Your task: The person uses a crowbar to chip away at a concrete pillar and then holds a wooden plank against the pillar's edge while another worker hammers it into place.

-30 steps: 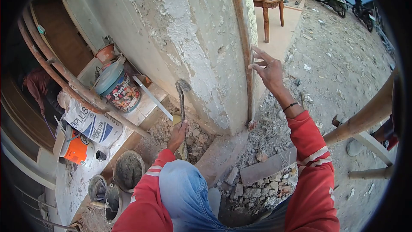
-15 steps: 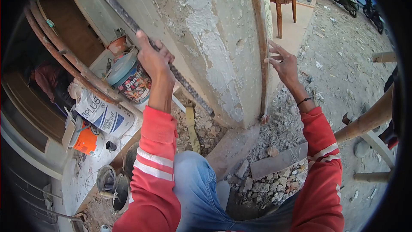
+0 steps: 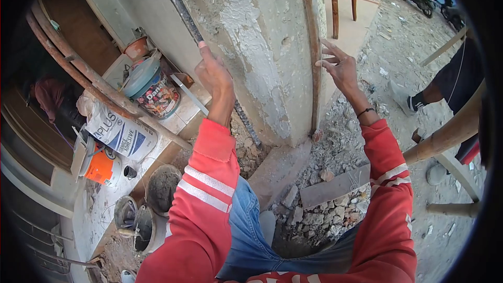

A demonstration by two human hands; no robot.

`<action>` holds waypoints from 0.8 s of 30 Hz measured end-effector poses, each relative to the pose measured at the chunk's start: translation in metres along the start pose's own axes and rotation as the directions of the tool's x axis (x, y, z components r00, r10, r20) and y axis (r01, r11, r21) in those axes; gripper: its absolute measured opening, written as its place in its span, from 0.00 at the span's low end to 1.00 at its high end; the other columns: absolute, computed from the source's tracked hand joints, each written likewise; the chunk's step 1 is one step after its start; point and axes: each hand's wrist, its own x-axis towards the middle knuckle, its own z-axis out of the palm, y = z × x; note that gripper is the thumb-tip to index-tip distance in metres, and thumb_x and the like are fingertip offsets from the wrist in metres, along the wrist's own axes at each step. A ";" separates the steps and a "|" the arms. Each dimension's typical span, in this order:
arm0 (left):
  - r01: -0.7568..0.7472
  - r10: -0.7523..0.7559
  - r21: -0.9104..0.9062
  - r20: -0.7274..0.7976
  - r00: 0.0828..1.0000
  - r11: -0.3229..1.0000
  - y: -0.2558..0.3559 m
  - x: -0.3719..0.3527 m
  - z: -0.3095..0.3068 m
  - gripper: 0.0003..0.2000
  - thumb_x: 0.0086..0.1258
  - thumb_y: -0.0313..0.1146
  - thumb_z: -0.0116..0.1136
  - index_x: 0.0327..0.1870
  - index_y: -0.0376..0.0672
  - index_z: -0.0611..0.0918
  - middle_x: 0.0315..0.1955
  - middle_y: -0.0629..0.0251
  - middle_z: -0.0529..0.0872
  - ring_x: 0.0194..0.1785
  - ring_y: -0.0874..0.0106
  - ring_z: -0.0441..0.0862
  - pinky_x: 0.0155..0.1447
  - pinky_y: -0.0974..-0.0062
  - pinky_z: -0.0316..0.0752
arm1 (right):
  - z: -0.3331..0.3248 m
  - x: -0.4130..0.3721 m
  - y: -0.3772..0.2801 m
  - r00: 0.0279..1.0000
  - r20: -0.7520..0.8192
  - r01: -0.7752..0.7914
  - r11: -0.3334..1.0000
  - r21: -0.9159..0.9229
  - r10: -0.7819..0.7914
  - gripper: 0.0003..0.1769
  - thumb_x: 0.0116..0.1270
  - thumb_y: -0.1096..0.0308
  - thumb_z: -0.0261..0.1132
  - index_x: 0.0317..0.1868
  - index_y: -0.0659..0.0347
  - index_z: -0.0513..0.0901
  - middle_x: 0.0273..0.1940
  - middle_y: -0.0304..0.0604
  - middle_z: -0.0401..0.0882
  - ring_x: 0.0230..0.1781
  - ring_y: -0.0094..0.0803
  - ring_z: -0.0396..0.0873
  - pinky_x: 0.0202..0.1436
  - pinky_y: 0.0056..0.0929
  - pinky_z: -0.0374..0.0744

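Note:
My left hand (image 3: 215,76) is wrapped round a long, dark metal bar (image 3: 184,13) spattered with mortar. The bar slants in front of the grey concrete pillar (image 3: 209,0), its lower end close to the pillar's foot. My right hand (image 3: 339,68) is raised at the pillar's right corner, with fingers apart and fingertips right at a long, narrow brown strip (image 3: 313,36). That strip runs up the corner edge. Rough pale plaster (image 3: 243,31) covers part of the pillar's face.
Broken rubble (image 3: 314,220) and a flat board (image 3: 335,187) lie below my hands. On the left ledge are a paint bucket (image 3: 157,91), an adhesive sack (image 3: 123,131) and an orange-labelled bucket (image 3: 102,165). Wooden poles (image 3: 445,131) and a person's leg (image 3: 440,91) are at right.
My left hand has moved right with the bar, which now leans more upright. My right hand stays at the strip. A person's leg has come into view at right.

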 end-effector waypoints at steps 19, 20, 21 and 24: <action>0.007 -0.007 -0.005 0.005 1.000 1.000 -0.009 -0.013 0.015 0.31 0.80 0.67 0.47 0.23 0.50 0.65 0.16 0.76 0.63 0.17 0.80 0.58 0.21 0.75 0.52 | -0.003 -0.001 0.002 0.999 -0.004 0.054 0.998 -0.018 -0.054 0.43 0.59 0.68 0.81 0.75 0.35 0.77 0.51 0.52 0.91 0.42 0.39 0.93 0.46 0.35 0.88; 0.008 -0.007 -0.017 0.037 0.999 1.000 -0.007 -0.014 0.015 0.31 0.80 0.68 0.48 0.24 0.50 0.66 0.15 0.77 0.62 0.15 0.80 0.57 0.20 0.76 0.51 | -0.003 -0.001 0.002 0.999 -0.008 0.047 0.999 -0.020 -0.047 0.43 0.59 0.68 0.81 0.75 0.35 0.77 0.51 0.52 0.91 0.42 0.39 0.93 0.46 0.35 0.88; 0.016 -0.016 0.009 0.036 0.999 1.000 -0.006 -0.016 0.017 0.31 0.80 0.67 0.48 0.23 0.50 0.65 0.15 0.77 0.60 0.15 0.80 0.57 0.20 0.76 0.51 | -0.003 -0.001 0.002 0.999 -0.005 0.041 0.999 -0.015 -0.041 0.43 0.58 0.67 0.81 0.75 0.35 0.77 0.51 0.52 0.91 0.42 0.39 0.93 0.46 0.35 0.88; 0.027 -0.027 0.051 -0.001 1.000 0.998 -0.011 -0.012 0.014 0.31 0.80 0.68 0.48 0.23 0.51 0.65 0.14 0.78 0.60 0.14 0.79 0.57 0.20 0.75 0.52 | -0.004 -0.001 0.000 1.000 -0.004 0.024 0.999 -0.031 -0.024 0.44 0.58 0.66 0.82 0.75 0.34 0.77 0.52 0.52 0.91 0.42 0.40 0.93 0.47 0.36 0.88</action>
